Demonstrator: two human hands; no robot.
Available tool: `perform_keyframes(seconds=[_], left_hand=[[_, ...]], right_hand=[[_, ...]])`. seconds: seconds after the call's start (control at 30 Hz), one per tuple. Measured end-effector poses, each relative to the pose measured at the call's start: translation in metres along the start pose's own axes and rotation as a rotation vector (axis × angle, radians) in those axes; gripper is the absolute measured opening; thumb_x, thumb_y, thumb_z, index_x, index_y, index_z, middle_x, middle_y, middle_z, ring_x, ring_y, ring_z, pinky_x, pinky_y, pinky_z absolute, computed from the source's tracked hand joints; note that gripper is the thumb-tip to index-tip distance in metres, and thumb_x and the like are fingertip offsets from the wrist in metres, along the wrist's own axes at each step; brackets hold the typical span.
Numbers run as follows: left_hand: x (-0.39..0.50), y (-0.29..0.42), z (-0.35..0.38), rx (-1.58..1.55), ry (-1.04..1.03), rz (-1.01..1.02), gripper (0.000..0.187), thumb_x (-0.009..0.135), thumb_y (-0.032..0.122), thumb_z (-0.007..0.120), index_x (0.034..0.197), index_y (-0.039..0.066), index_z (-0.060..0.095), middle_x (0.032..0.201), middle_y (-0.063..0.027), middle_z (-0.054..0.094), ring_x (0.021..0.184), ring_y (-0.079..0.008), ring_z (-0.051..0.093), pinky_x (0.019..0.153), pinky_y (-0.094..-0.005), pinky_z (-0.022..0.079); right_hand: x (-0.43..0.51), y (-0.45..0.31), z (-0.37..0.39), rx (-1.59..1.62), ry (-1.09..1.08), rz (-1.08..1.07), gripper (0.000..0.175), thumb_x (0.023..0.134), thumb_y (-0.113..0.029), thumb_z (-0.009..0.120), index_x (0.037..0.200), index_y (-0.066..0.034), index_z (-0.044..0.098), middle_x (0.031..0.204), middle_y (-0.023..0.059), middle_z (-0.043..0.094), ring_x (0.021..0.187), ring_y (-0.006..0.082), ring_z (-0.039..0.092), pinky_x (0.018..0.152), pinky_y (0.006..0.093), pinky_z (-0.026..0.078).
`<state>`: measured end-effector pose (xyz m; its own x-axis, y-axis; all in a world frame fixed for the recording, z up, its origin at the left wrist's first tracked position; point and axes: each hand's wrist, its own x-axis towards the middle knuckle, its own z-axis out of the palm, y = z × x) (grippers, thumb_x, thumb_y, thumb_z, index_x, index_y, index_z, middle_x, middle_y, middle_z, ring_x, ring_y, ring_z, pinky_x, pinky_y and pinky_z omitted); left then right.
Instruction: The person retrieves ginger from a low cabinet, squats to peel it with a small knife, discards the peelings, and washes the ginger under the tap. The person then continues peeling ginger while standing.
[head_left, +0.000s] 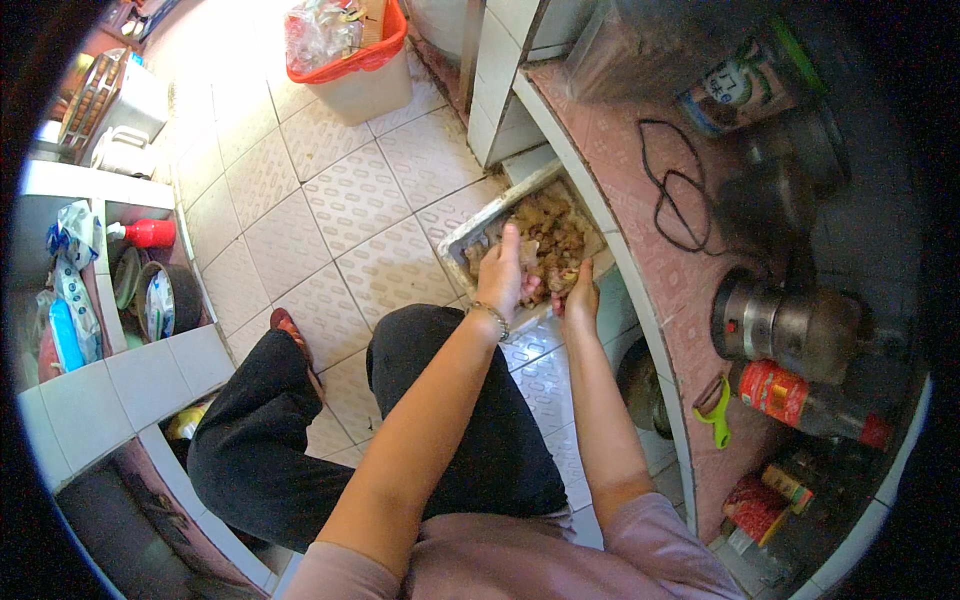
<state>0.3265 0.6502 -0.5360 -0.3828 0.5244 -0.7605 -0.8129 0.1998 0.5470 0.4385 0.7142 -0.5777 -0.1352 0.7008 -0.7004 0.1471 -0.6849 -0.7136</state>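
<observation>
Both my hands are down inside a worn, off-white rectangular box (463, 238) on the floor, beside the counter. Yellowish-brown lumpy pieces (553, 217) fill much of it; their exact kind is unclear. My left hand (502, 268), with a bracelet (493, 317) at its wrist, has its thumb raised and fingers curled among the pieces. A pale piece (529, 253) lies against it, but I cannot tell whether it is gripped. Opposite, my right hand (582, 296) holds a yellowish-brown lump (562, 279), its fingers curled beneath.
A bin with a red liner (349, 71) stands on the tiled floor (300, 202) ahead. The right-hand counter (637, 247) carries a black cable (664, 187), a green peeler (720, 420), a bottle (776, 394) and a metal-bodied appliance (757, 319). Low shelves hold a red spray bottle (150, 233) on the left.
</observation>
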Motion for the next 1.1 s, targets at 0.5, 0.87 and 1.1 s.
perform_keyframes(seconds=[0.5, 0.87, 1.1], left_hand=[[-0.012, -0.011, -0.002, 0.893, 0.108, 0.753, 0.033, 0.09, 0.031, 0.05, 0.08, 0.0, 0.056, 0.074, -0.0239, 0.059, 0.071, -0.0407, 0.057, 0.062, -0.0442, 0.045], [-0.012, 0.002, -0.005, 0.377, -0.078, 0.346, 0.034, 0.093, 0.037, 0.044, 0.084, 0.006, 0.056, 0.057, -0.0003, 0.051, 0.044, -0.0073, 0.046, 0.041, -0.0221, 0.038], [-0.013, 0.004, -0.004, 0.397, -0.105, 0.299, 0.031, 0.093, 0.034, 0.048, 0.084, 0.005, 0.056, 0.059, -0.0009, 0.053, 0.045, -0.0077, 0.047, 0.041, -0.0228, 0.039]], right_hand=[[-0.023, -0.028, 0.018, -0.468, -0.174, -0.234, 0.051, 0.091, -0.048, 0.042, 0.077, -0.0022, 0.059, 0.061, 0.0045, 0.052, 0.047, 0.0103, 0.048, 0.042, 0.0256, 0.038], [-0.037, -0.055, 0.019, -0.155, -0.364, -0.045, 0.046, 0.091, -0.05, 0.042, 0.078, -0.0083, 0.055, 0.055, -0.0006, 0.05, 0.04, 0.0092, 0.044, 0.035, 0.0215, 0.034], [-0.03, -0.053, 0.017, -0.45, -0.311, -0.222, 0.048, 0.091, -0.051, 0.042, 0.082, -0.0064, 0.059, 0.058, 0.0025, 0.051, 0.044, 0.0106, 0.047, 0.04, 0.0239, 0.037]])
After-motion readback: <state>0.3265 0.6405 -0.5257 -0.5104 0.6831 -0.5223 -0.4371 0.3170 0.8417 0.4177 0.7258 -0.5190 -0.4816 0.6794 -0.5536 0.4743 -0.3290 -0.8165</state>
